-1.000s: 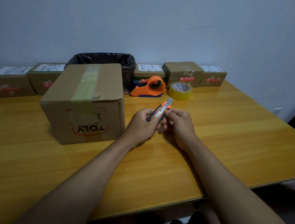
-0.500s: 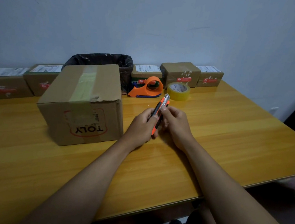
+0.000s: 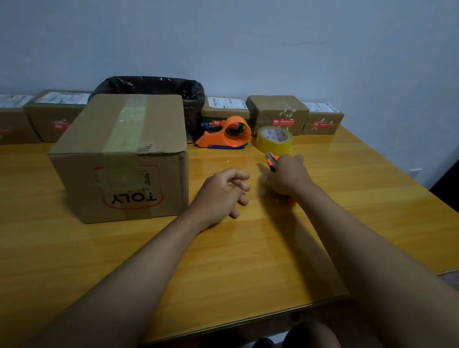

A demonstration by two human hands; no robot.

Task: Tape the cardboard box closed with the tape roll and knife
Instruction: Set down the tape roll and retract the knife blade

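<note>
On the yellow wooden table (image 3: 243,257), left of centre, stands the cardboard box (image 3: 122,157), its flaps down and a pale strip of tape running across the top and over the near face, where a red oval frames the upside-down letters TOLY. Behind it, against the wall, sits a bin lined with a black bag (image 3: 161,88); the box hides most of it and nothing of its contents can be seen. Along the same wall runs a row of small sealed parcels with white labels: two at far left (image 3: 54,113), one just behind the dispenser (image 3: 224,109), and two more at right (image 3: 278,113), all wrapped shut. An orange tape dispenser (image 3: 227,135) lies between the bin and the yellow tape roll (image 3: 274,140), which rests flat on the table just beside it. The right hand (image 3: 287,175) is stretched forward, fingers curled tight around an orange and grey utility knife (image 3: 271,160), whose tip juts out beyond the knuckles, near the tape roll but not touching it; whether the blade is out cannot be told through the blur. The left hand (image 3: 222,192) rests on the table just right of the box, fingers loosely bent and holding nothing, well apart from the tape roll.
</note>
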